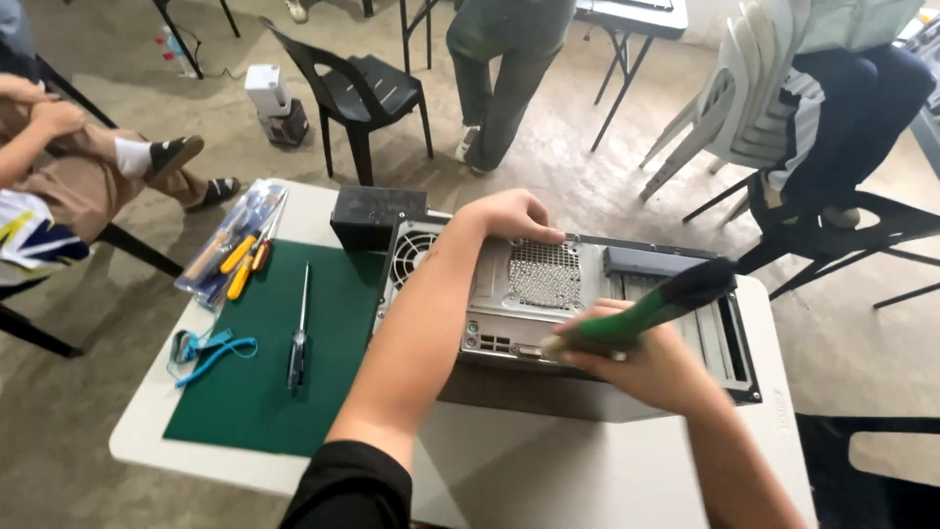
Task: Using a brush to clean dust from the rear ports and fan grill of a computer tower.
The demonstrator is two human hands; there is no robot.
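Observation:
A desktop computer case lies on a small white table, its rear panel with fan grilles and ports facing me. My left hand rests flat on the case's far top edge, above the round mesh fan grille. A green-and-black handled screwdriver is gripped in my right hand, its tip pointing at the rear panel near the ports.
A green mat covers the table's left part, with a dark screwdriver on it. A clear pack of yellow-handled tools and a blue strap lie at the left edge. A black box stands behind. Seated people and chairs surround the table.

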